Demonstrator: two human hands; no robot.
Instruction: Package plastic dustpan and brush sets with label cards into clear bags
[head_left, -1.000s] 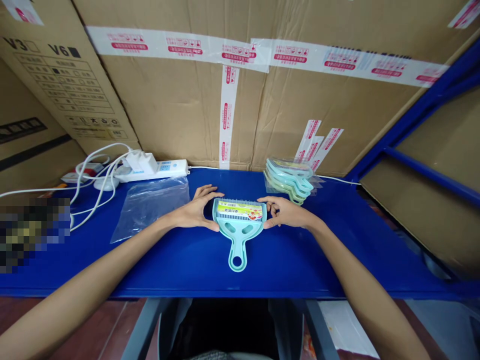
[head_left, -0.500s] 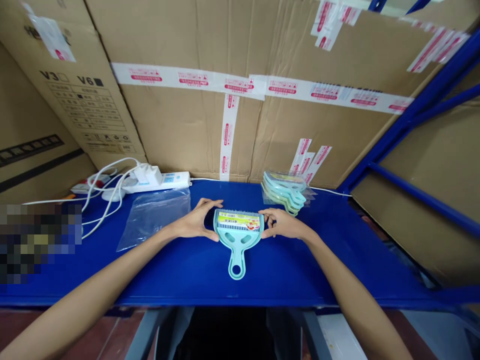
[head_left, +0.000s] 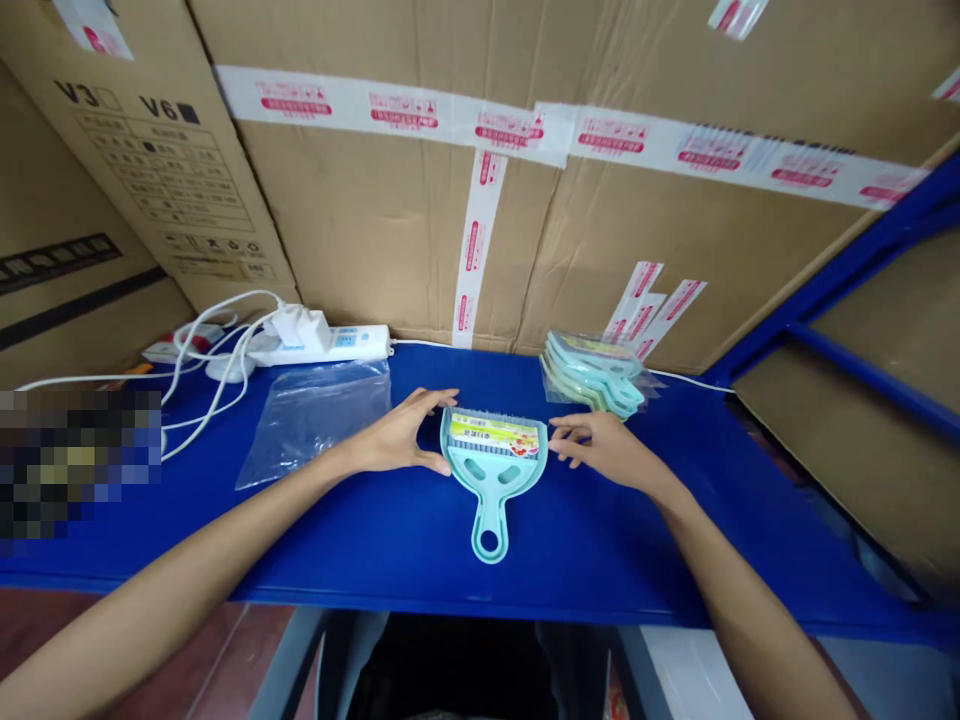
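Note:
A light turquoise dustpan lies on the blue table, its handle with a round hole pointing toward me. Nested in its pan is a small brush with grey bristles and a printed yellow-green label. My left hand is at the pan's left side, thumb and fingers spread wide, the thumb at its edge and the fingertips near the upper corner. Just off the right edge, my right hand has its fingers slightly bent and apart, holding nothing.
A stack of bagged dustpan sets sits at the back right. A clear plastic bag lies flat behind my left forearm. White cables and a power strip are at the back left. Cardboard walls the rear; a blue frame bar is right.
My right hand has come away from the dustpan's right edge, moving a little to the right. My left hand stays at the left edge. The camera view has shifted.

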